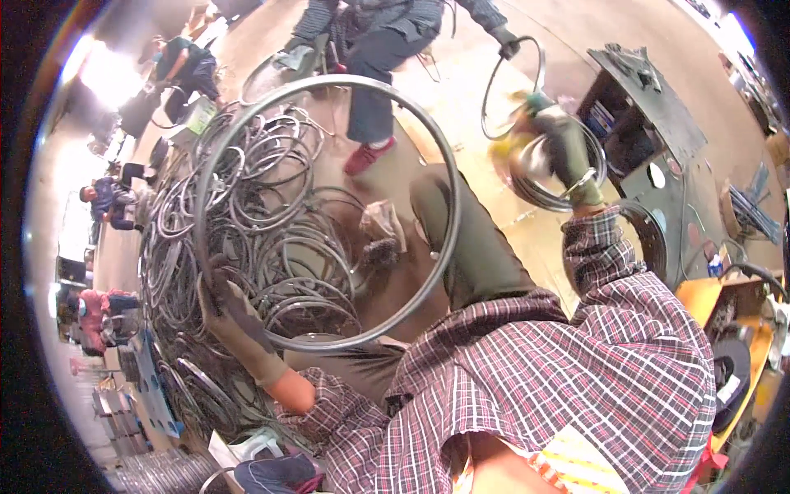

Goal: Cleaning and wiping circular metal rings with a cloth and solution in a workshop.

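Observation:
My left hand (229, 313), in a dark work glove, grips the lower left of a large grey metal ring (453, 193). The ring is held up in front of me, over my legs. To the right, my gloved right hand (564, 144) is smeared by motion. It seems closed around something with a yellow part (510, 154), too blurred to name. Beneath and beside that hand lies a stack of dark rings (543, 196) on a tan board (494, 193). Behind the raised ring, a tangled heap of similar metal rings (271, 193) fills the left side.
Opposite me stands a co-worker (383, 62), whose gloved hand (508, 45) holds a dark loop (487, 99). A dark metal cabinet (658, 107) stands at the right. More people work at the far left. A crumpled pale bundle (383, 224) lies beside the heap.

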Demonstrator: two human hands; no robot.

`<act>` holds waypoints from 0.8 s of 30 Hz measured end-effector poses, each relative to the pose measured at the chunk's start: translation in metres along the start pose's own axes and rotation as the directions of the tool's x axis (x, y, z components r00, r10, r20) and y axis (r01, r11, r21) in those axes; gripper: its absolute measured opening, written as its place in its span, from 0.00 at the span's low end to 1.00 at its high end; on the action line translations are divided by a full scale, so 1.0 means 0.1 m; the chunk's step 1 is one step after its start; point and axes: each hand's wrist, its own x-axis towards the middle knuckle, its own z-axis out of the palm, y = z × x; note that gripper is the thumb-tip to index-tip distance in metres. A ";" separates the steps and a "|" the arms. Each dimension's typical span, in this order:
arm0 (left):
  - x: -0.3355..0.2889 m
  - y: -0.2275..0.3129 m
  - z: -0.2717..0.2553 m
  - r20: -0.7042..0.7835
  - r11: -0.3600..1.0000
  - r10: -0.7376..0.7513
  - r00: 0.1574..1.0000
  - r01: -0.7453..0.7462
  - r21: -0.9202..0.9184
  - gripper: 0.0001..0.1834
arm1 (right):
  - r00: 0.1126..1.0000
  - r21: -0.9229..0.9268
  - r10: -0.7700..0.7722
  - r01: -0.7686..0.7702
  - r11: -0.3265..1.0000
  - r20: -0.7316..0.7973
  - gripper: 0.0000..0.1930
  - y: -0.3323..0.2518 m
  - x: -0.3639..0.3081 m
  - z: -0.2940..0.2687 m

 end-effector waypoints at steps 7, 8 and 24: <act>0.16 -0.04 0.04 0.090 0.886 0.259 0.962 -0.274 0.373 0.19 | 0.990 -0.904 0.134 -0.100 0.416 -0.048 0.31 0.53 -0.37 0.76; 0.21 -0.06 -0.02 0.243 0.460 0.468 0.850 -0.469 0.754 0.20 | 0.994 -0.856 0.105 -0.091 0.509 -0.043 0.28 0.61 -0.35 0.72; 0.57 0.93 1.45 0.429 0.325 0.834 0.347 -0.937 0.125 0.25 | 0.805 -0.180 0.057 -0.201 0.963 -0.591 0.12 0.57 -1.23 -0.13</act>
